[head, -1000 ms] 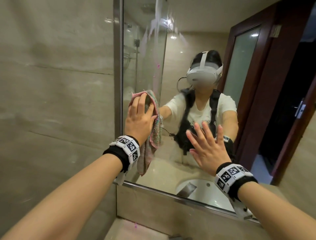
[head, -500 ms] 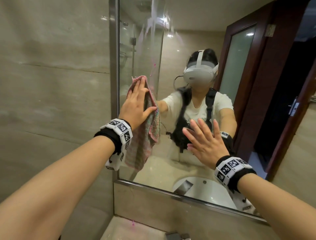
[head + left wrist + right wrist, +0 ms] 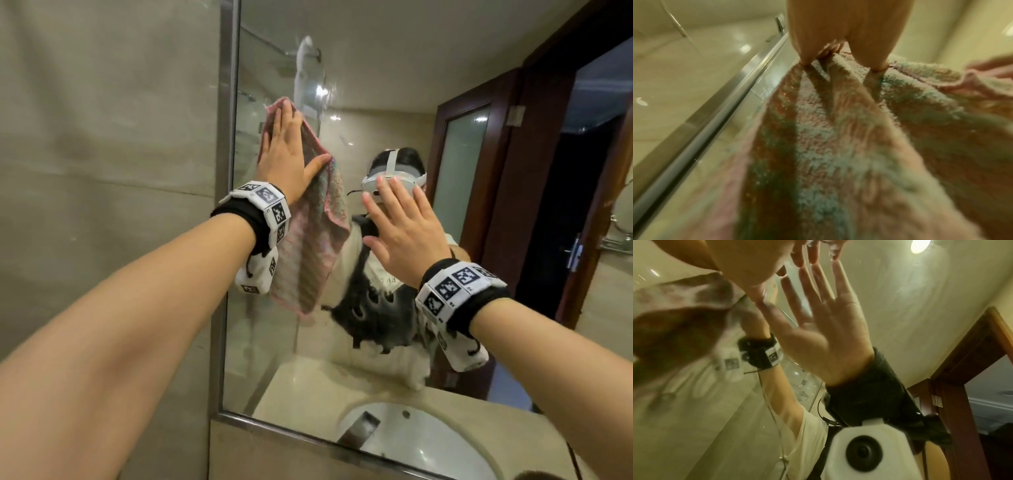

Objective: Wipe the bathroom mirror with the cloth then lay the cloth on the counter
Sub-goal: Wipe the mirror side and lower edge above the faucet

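A pink and green terry cloth (image 3: 315, 246) hangs flat against the left part of the wall mirror (image 3: 376, 85). My left hand (image 3: 286, 150) presses its upper part to the glass with straight fingers and the thumb spread out. In the left wrist view the cloth (image 3: 838, 146) fills the frame beneath the fingers (image 3: 838, 24), beside the mirror's metal frame (image 3: 715, 105). My right hand (image 3: 400, 222) is open with fingers spread, to the right of the cloth. In the right wrist view its fingertips (image 3: 813, 254) meet their reflection on the glass.
A beige tiled wall (image 3: 102, 171) runs left of the mirror's metal frame (image 3: 226, 137). The mirror reflects a white basin (image 3: 428, 445), a person wearing a headset, and a dark wooden door frame (image 3: 507, 171). A tiled ledge (image 3: 274, 455) lies under the mirror's lower edge.
My left hand has slid the cloth up the mirror. My right hand has also risen on the glass, and the head view has tilted upward.
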{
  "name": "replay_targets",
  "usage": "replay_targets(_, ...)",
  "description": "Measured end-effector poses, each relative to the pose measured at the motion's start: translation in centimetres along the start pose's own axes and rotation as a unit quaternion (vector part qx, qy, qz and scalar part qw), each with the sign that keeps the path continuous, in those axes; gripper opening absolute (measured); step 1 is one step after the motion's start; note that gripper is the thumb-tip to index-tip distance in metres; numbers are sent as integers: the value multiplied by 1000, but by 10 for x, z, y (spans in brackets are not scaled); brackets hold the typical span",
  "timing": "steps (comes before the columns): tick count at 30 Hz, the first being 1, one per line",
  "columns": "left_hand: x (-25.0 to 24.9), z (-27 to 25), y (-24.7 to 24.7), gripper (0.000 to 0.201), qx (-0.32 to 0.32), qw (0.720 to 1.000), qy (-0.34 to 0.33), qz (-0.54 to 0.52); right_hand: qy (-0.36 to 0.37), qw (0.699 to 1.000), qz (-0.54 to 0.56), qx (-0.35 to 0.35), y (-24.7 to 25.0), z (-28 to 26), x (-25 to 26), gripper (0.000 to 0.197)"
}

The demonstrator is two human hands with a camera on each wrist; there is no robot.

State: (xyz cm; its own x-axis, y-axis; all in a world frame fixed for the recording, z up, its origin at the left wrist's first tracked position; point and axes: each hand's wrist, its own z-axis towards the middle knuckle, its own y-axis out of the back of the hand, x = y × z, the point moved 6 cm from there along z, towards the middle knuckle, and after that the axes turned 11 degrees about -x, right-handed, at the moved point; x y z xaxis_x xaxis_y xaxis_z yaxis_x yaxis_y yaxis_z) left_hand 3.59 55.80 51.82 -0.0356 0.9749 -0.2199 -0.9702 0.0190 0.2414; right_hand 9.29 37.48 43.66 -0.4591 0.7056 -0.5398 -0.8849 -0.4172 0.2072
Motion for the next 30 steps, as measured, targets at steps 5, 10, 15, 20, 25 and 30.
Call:
replay_targets(5, -12, 64, 19, 85, -16, 1000, 14, 15, 13, 1000, -14, 3, 2, 1, -3, 70)
replay_targets(10, -20, 86, 24, 80, -13, 1000, 15, 22, 29, 999, -16, 9, 1, 1, -7, 71)
replay_targets(15, -24, 65, 17, 79, 28, 985, -149, 86, 23, 999, 7, 22, -1, 0, -8, 63)
replay_targets(20, -17, 54, 10, 83, 70, 964, -228, 113, 7, 997, 73, -11, 12, 1, -19, 54)
replay_targets(25, -20, 85, 19, 83, 33, 995, -79, 52, 44, 997, 38, -41, 28, 20, -25, 53)
replay_targets(30, -14, 98, 27, 68, 26, 997, -58, 44, 65, 997, 45, 10, 29, 62, 13, 59)
